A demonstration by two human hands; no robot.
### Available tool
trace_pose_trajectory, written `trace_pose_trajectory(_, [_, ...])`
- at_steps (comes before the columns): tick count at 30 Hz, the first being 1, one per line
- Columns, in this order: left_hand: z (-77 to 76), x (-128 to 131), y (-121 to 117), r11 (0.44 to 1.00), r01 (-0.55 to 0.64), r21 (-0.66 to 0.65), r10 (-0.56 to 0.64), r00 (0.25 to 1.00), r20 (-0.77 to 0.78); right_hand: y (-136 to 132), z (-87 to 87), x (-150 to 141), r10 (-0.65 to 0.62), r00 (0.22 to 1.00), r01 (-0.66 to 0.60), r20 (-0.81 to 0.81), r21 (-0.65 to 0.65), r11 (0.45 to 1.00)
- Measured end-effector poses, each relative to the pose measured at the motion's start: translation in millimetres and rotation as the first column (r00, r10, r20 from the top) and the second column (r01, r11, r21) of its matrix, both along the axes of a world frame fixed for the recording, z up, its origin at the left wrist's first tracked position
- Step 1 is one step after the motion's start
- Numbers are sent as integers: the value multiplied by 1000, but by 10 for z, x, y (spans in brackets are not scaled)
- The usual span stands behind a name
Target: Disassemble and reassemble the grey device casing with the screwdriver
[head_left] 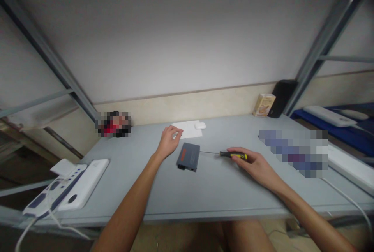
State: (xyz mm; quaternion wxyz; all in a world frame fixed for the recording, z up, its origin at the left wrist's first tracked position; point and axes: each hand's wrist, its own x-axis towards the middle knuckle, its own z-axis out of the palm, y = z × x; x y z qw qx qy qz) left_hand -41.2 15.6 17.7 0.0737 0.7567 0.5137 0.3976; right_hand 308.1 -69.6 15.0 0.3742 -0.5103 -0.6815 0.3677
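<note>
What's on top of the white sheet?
On the white sheet, a small white object at the far right corner. The left hand covers part of the sheet's left side; anything beneath hand or sheet is hidden.

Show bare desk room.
Grey desktop: bare between left forearm and right forearm, before the dark grey rectangular box; also left forearm to white oblong device. Crowded: box to right hand, bridged by the black and yellow screwdriver; rear centre, white paper, rounded white case.

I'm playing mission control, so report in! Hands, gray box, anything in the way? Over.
Right hand holds screwdriver, shaft toward gray box. Left hand at paper's edge, grip unclear. Gray box flat on table. Nothing seen between screwdriver and box.
</note>
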Motion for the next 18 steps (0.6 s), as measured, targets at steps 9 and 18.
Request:
trace_pose_trajectory(9, [79,383,-333,894,427,-136,-431,902,-3,-39,92,-4,221,975,-220,12,-63,973])
trace_pose_trajectory(18, [22,374,-295,893,424,-149,-430,903,-6,-14,54,30,288,958,-287,1,-69,955])
